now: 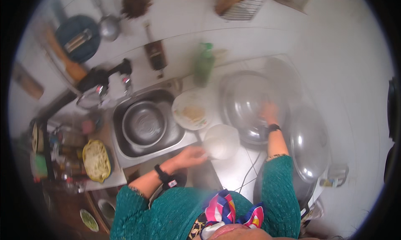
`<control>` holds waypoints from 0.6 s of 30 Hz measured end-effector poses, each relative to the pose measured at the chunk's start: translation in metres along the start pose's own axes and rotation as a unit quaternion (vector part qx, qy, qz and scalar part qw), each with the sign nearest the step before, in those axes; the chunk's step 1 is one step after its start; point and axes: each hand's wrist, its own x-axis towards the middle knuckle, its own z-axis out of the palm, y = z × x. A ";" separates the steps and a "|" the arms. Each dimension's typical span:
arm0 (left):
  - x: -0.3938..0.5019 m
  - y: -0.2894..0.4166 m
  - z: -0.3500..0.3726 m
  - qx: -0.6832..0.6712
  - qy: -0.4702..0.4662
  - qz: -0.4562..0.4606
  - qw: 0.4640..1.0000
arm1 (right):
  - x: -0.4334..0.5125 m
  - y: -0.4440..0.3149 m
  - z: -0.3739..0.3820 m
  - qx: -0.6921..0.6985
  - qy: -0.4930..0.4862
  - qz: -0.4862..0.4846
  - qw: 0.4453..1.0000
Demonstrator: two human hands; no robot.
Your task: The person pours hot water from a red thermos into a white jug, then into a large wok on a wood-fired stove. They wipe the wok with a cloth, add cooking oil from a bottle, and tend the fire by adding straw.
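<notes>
My left hand [191, 157] is at the near edge of a pale, translucent bowl [221, 142] on the white tiled counter, its fingers against the rim. Reaching forward on the right, my right hand [269, 112] is at the large domed metal lid [244, 106] of a round pan; steam blurs its fingers, so its hold cannot be made out. Between the sink and the lid lies a floral plate [190, 111] with some pale food on it. A second domed metal lid [310, 144] stands to the right of my forearm.
A metal basin [144, 124] sits in the steel sink [180, 139]. Left of it, a yellow dish [97, 160] holds pale food beside jars. A green pump bottle [204, 64] stands at the wall, where utensils hang. A dark cable [248, 174] crosses the tiles.
</notes>
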 end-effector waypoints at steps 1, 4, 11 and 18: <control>0.003 -0.005 0.003 0.002 -0.006 0.002 1.000 | -0.006 0.001 -0.006 -0.021 0.063 -0.033 0.997; 0.010 -0.028 0.009 0.012 0.012 0.091 0.996 | -0.025 0.008 -0.020 -0.029 -0.027 -0.004 0.999; 0.035 -0.064 0.020 0.047 0.041 0.150 0.987 | -0.094 0.011 -0.038 0.489 0.043 0.131 0.862; -0.001 -0.054 -0.003 0.059 0.109 0.066 0.990 | -0.191 -0.066 -0.139 0.510 0.073 0.157 0.843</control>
